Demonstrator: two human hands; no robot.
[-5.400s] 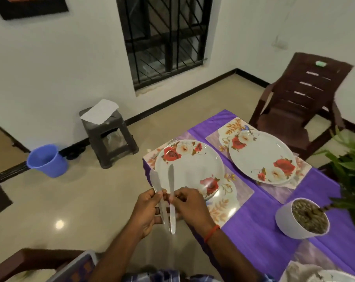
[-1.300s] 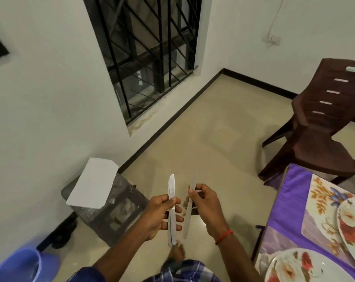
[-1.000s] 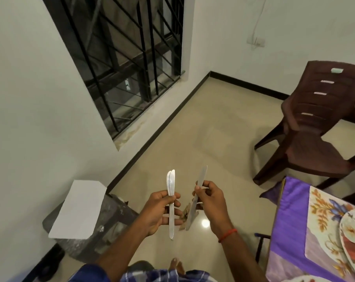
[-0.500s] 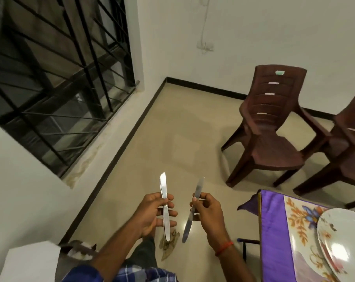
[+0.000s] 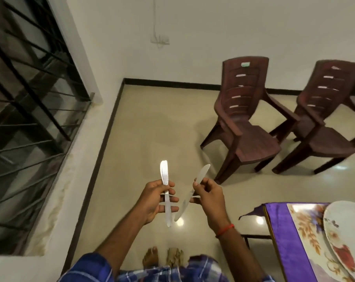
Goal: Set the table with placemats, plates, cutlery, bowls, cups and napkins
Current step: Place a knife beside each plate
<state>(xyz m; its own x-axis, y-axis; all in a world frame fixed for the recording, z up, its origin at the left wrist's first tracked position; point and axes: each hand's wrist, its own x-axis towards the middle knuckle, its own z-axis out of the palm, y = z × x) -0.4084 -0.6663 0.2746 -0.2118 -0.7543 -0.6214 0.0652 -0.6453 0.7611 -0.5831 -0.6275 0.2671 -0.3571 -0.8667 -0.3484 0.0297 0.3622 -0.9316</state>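
L hand is pinching a knife in midair, fingers curled round the handle, long axis approx upright, blade up. R hand is pinching the 2nd knife just beside it, blade tilting up-right. Off right, plate is sitting on the table; chairs beyond.

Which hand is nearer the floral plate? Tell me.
Right. The right hand, gripping a knife, is left of the plate across the table edge; the left hand, gripping cutlery, is farther left.
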